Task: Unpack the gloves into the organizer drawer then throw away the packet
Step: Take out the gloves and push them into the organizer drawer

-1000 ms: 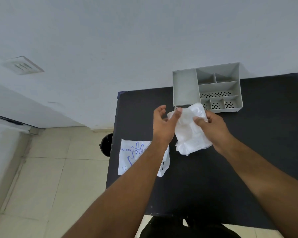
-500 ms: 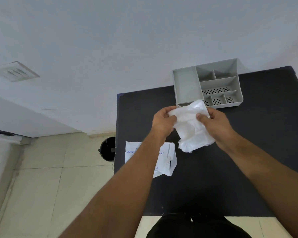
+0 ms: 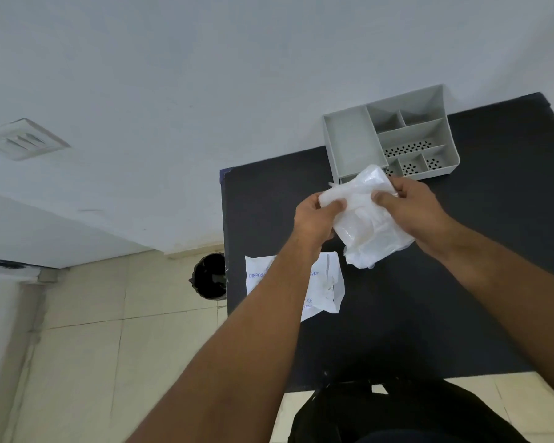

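A bundle of clear white plastic gloves [image 3: 368, 225] hangs above the black table [image 3: 461, 298], just in front of the grey organizer [image 3: 352, 145]. My left hand [image 3: 317, 219] grips the bundle's left top corner. My right hand [image 3: 413, 206] pinches its right upper side. The organizer has one long compartment on the left and several smaller ones, some perforated, on the right. The white glove packet [image 3: 330, 282] with blue print lies flat on the table's left part, partly hidden under my left forearm.
A black waste bin [image 3: 210, 276] stands on the tiled floor just left of the table's edge. The organizer sits at the table's far edge against a white wall. A dark bag or clothing [image 3: 381, 414] shows at the table's near edge.
My left hand has closed on the gloves' left corner. Both hands have lifted the bundle a little closer to the organizer. The camera view has shifted slightly.
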Demonstrator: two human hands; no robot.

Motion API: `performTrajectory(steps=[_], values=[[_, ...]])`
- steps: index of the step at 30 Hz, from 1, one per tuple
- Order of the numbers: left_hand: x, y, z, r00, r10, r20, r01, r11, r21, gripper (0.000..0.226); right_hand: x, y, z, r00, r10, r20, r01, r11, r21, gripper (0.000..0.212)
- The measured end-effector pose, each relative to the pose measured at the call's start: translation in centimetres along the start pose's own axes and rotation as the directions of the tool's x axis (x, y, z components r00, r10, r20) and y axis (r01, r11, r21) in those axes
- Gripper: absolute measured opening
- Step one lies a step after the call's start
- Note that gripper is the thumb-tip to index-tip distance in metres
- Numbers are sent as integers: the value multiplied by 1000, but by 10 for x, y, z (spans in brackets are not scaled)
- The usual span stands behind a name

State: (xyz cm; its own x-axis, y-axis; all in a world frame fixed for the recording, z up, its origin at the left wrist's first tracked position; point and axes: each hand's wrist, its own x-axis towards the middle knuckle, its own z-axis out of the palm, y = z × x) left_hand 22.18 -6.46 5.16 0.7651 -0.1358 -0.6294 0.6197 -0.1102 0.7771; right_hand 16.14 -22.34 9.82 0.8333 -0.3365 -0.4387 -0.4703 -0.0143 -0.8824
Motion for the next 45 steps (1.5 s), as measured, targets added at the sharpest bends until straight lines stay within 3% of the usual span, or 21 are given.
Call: performTrajectory(steps=[5,8,11,17,29,32,36,42,45], values=[[-4,0,0,997,-77,21,79,993,-90,29,1,4,-1,1000,5,-24,-5,1000,-3,18],[-7,1,12,997,-60,56,64,996,-62,49,5,4,-6,1000,-18,0,18,998,-56,20],[-6,0,30,1000,-12,-29,11,1000,-27,64,11,4,-11,999,-39,33,43,993,-113,21],[-1,-6,46,993,15,-114,-22,998,-60,44,28,13,-28,999,34,29,-31,996,-86,23],[23,-10,58,923,-44,-382,35,999,-29,29,71,44,-35,980,198,-7,-198,980,-3,26],[25,-11,59,925,-58,-375,78,996,39,35,78,49,-30,975,215,-54,-216,976,-17,23],[31,-13,58,932,6,-363,63,982,179,47,82,54,-21,981,135,-136,-151,982,-115,20],[37,-10,63,916,148,-372,-24,948,318,46,85,61,-11,983,-44,-176,-24,930,-367,33],[40,-11,65,908,213,-362,-67,924,376,43,85,67,-13,981,-80,-179,0,912,-409,35]])
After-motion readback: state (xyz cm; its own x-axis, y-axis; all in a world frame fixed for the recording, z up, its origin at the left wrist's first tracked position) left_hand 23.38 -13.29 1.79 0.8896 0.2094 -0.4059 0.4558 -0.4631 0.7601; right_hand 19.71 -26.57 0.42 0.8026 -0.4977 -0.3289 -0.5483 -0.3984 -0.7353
